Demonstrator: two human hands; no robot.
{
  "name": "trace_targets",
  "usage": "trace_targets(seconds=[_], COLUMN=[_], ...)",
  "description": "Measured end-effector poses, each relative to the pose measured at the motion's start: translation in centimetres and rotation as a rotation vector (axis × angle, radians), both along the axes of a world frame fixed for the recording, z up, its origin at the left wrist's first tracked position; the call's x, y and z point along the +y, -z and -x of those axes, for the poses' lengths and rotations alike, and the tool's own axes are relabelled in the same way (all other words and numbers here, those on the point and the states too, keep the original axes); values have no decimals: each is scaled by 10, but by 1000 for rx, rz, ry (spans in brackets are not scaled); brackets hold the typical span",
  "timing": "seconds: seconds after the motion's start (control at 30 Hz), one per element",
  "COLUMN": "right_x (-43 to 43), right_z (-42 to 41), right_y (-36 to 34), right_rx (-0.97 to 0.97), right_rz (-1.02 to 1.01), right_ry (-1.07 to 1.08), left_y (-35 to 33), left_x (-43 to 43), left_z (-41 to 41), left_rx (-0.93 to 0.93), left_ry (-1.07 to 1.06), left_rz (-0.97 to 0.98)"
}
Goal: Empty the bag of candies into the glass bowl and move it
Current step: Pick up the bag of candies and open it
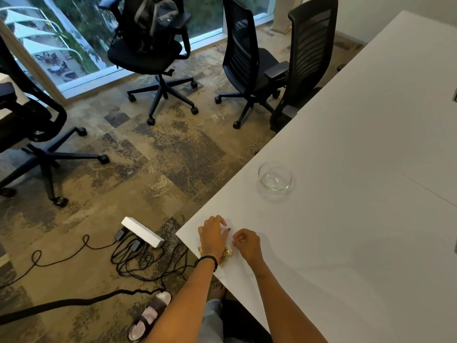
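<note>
Both grips, left hand (212, 237) and right hand (247, 243), pinch the clear candy bag (228, 253) on the table (346, 219): light, limp, slippery. Glass bowl (275, 177) beyond: fragile, apparently empty.

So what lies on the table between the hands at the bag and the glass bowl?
Nothing: in the head view the white table is bare between the left hand, the right hand on the bag of candies, and the glass bowl.
</note>
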State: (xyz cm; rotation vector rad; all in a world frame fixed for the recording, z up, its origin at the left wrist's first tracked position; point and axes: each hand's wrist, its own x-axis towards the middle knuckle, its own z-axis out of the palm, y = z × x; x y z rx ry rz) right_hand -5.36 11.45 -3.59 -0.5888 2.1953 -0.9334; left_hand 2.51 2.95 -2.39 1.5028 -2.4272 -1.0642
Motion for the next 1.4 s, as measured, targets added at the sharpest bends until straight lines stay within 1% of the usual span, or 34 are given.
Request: trace_targets(seconds=[0.1,0.27,0.5,0.63,0.73,0.87,1.1,1.4], right_x=[-3,-2,11,24,29,42,75,106], right_z=[2,11,28,39,41,51,71,78], right_y=[-7,-20,-36,-42,-46,-56,-72,-87], right_rx=[-32,-75,-73,-7,33,-23,-85,-186], right_rz=[49,105,191,200,210,246,345,455], right_ry=[40,132,242,288,326,460,616,637], left_y=[-2,-14,-21,-30,-33,-38,-46,-55], left_x=[3,8,19,31,42,59,77,86], left_z=[1,11,29,46,60,85,113,126], left_rx=[27,70,213,267,342,436,468,419], left_ry=[-17,25,131,202,186,143,270,449], left_rz=[-66,-86,-200,-227,-306,-452,-563,-682])
